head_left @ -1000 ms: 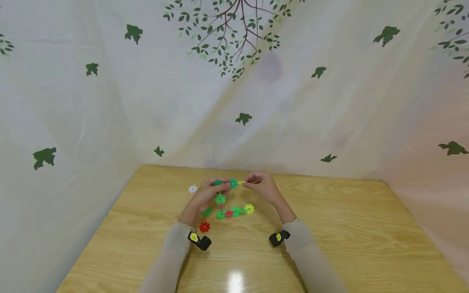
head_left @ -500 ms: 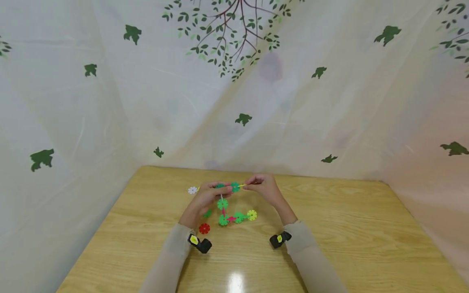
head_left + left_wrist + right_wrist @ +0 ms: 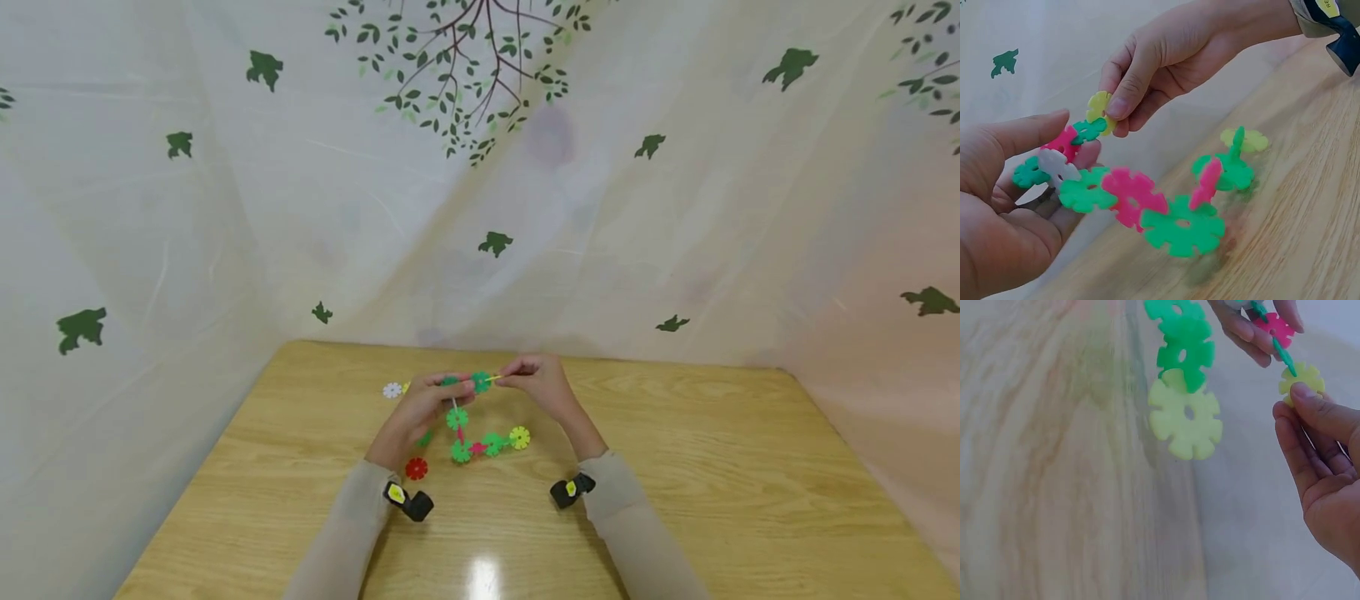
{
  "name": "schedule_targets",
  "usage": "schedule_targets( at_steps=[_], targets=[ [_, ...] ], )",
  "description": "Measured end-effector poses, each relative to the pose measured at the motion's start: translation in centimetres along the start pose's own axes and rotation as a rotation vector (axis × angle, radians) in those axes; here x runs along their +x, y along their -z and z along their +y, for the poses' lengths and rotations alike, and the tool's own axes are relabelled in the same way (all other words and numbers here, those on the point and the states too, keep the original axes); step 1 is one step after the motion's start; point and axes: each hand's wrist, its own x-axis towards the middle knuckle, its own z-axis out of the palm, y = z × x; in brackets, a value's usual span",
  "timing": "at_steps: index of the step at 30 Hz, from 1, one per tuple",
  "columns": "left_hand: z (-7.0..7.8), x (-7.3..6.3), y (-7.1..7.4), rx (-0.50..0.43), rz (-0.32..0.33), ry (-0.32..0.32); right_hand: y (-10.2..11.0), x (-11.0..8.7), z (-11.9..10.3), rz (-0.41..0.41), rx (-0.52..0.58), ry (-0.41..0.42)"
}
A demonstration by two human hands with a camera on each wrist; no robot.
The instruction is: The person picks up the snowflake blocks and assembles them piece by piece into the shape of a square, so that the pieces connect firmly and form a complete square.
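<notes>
Shifted slightly right, the green, pink, white and yellow plastic flower-disc chain (image 3: 461, 451), lower centre, is gripped by the left hand (image 3: 418, 406) while the right hand (image 3: 542, 385) pinches its upper yellow disc (image 3: 1098, 105), apparently slotting it on, which calls for a straight push.

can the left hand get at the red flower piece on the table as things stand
Probably not without letting go first: the left hand is holding the chain of joined pieces. Otherwise the way looks free, since the red flower piece lies uncovered on the table close by.
</notes>
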Motion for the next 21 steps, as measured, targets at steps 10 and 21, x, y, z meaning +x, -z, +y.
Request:
schedule_targets(
  at_steps=[10,21],
  targets=[
    [1.1,-0.5,1.0,0.178,-0.119,0.017,-0.3,0.3,0.4,-0.077,-0.001,-0.079],
    [1.2,-0.5,2.0,0.198,-0.157,0.066,0.1,0.1,-0.9,-0.123,-0.173,-0.062]
  ],
)
